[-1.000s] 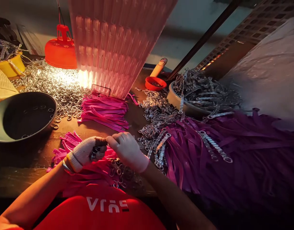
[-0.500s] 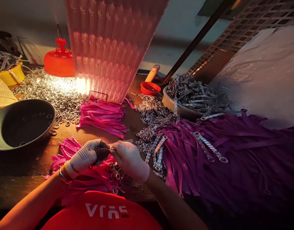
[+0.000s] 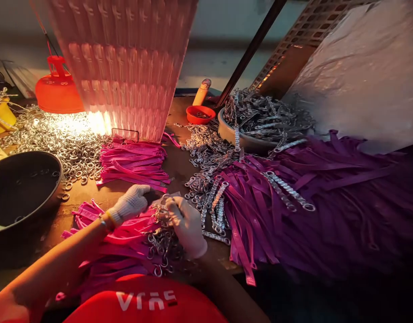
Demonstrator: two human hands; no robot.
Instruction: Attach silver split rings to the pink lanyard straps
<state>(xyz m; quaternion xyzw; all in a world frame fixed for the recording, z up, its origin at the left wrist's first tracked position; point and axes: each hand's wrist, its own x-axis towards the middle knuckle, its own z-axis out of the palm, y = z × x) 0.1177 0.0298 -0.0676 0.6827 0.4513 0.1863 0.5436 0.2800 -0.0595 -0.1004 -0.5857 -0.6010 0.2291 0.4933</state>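
Right hand (image 3: 190,231) pinches a ring (image 3: 164,199) near straps (image 3: 130,231) and hooks (image 3: 159,244), left hand (image 3: 131,202) close by, its grip unclear; a loosened pinch could drop the ring among the hooks

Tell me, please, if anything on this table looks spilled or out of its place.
Loose metal rings sprawl under the red lamp, beside a dark bowl holding just a few, so they look spilled, though perhaps intentionally spread. A chain strip overhangs the grey basin. I see no clear damage.
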